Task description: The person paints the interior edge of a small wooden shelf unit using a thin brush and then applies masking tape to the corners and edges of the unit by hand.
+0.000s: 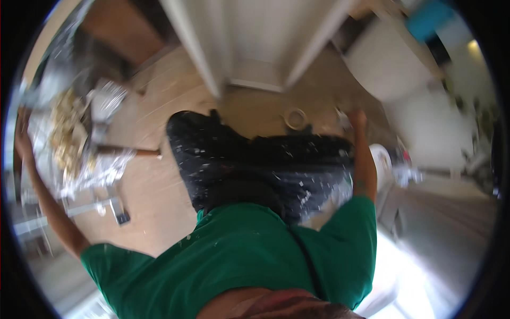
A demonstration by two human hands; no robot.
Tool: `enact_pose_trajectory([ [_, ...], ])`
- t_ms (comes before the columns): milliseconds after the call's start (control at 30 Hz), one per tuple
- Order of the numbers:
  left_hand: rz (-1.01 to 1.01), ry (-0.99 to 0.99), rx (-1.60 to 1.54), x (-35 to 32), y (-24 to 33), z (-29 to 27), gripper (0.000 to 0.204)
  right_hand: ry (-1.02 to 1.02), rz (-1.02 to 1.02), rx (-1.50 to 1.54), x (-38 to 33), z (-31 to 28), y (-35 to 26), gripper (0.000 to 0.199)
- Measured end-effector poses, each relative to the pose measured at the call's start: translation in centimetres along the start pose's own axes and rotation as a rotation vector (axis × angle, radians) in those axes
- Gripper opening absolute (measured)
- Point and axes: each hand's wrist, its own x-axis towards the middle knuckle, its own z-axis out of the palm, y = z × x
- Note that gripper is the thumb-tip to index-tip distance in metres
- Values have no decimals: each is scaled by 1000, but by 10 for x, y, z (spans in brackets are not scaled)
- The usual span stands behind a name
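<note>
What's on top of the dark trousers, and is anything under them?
Small white flecks dot the dark trousers. They hide the floor directly beneath, so I can't tell what is under them.

The head-mounted fisheye camera looks steeply downward from above the wearer's green T-shirt (249, 244). The shirt occupies the near foreground; the black trousers (265, 154) and brown floor (151, 207) lie farther off.

The floor (156, 210) leaves passage leftward; a white panel (255, 45) blocks ahead.
</note>
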Motion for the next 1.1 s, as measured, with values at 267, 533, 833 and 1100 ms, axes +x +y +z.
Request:
enact_pose_trajectory([
  [267, -268, 58, -477, -17, 208, -33, 23, -853, -401, 1101, -33, -248, -194, 27],
  [533, 98, -58, -168, -48, 283, -40, 39, -1101, -1043, 1508, -135, -406, -562, 75],
  [833, 250, 37, -244, -84, 273, -33, 26, -927, -1257, 1644, -175, -464, -751, 55],
  [1100, 152, 394, 30, -95, 317, -51, 60, -774, -1091, 1971, -169, -453, -725, 67],
])
